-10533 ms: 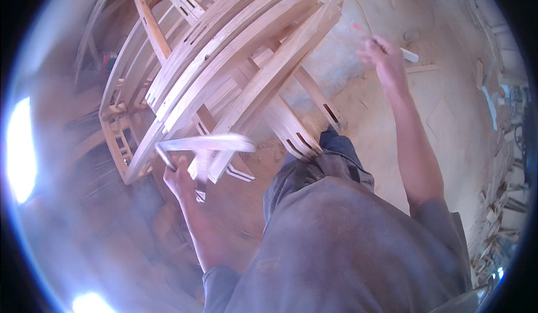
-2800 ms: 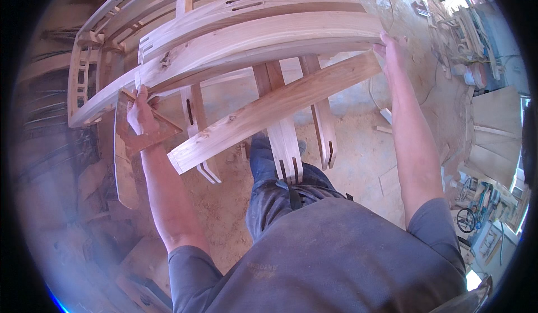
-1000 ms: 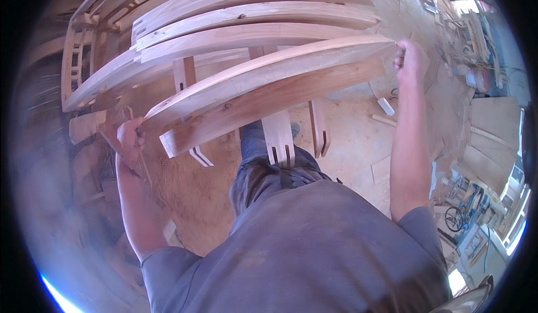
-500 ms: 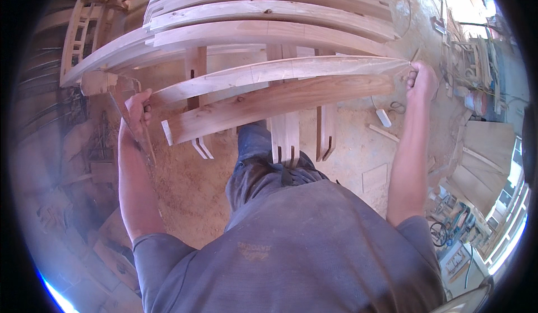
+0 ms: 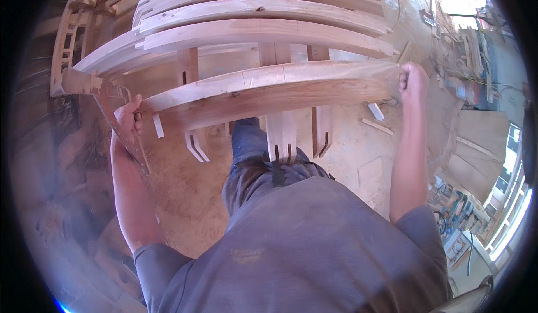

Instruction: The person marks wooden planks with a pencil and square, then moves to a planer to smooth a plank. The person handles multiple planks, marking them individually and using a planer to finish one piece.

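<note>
A long pale plank [image 5: 263, 77] spans the space in front of me, gripped at both ends. My left hand [image 5: 130, 116] is closed round its left end, and my right hand [image 5: 413, 80] is closed on the right end. Directly below it on the near side is a browner board [image 5: 252, 101] with a white left end; the two now look to be touching along their length. Slotted wooden pieces [image 5: 282, 133] show underneath, pointing toward me.
Beyond the plank lie several long wooden beams [image 5: 263, 32], some slotted. A wooden frame [image 5: 67, 44] stands at far left, near a thin slanting wood piece [image 5: 120, 122] by my left forearm. Sheets of board [image 5: 476, 150] and clutter are at right; sawdust covers the floor.
The pale plank has come down and toward me, closing the gap to the browner board. Both hands still grip its ends. The whole view has shifted slightly.
</note>
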Tool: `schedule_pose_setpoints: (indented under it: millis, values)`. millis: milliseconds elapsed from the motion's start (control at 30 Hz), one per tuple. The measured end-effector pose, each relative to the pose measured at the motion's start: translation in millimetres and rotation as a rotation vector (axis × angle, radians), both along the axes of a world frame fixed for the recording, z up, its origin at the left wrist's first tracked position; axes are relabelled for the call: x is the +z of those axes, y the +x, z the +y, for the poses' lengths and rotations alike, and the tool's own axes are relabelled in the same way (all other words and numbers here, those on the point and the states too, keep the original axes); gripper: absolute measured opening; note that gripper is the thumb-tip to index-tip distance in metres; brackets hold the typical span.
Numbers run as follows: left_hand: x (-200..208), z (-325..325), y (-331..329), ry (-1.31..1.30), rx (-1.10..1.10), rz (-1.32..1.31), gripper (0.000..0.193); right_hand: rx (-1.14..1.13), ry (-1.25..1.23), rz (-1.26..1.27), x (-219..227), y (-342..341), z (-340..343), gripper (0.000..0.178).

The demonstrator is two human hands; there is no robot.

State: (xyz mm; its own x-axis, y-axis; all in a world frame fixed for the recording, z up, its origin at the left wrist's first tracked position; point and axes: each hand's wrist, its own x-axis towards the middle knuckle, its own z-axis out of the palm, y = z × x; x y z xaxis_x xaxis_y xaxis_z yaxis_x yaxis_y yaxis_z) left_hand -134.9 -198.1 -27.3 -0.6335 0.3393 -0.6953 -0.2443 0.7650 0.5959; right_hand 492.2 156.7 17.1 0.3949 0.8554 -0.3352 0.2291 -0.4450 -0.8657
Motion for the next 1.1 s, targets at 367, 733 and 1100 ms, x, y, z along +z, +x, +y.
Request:
schedule_pose_setpoints:
  millis: [367,733,1100]
  values:
    - [24,17,21,-0.045,-0.103,0.172,0.047,0.083,-0.032,-0.077,-60,37,6,0.009]
    - [-46,-110,39,0.625,0.003,-0.221,0.047,0.121,-0.122,0.329,-117,76,-57,0.032]
    - [-43,-101,84,0.786,0.163,-0.258,0.037,0.194,0.183,0.662,-147,136,-96,0.048]
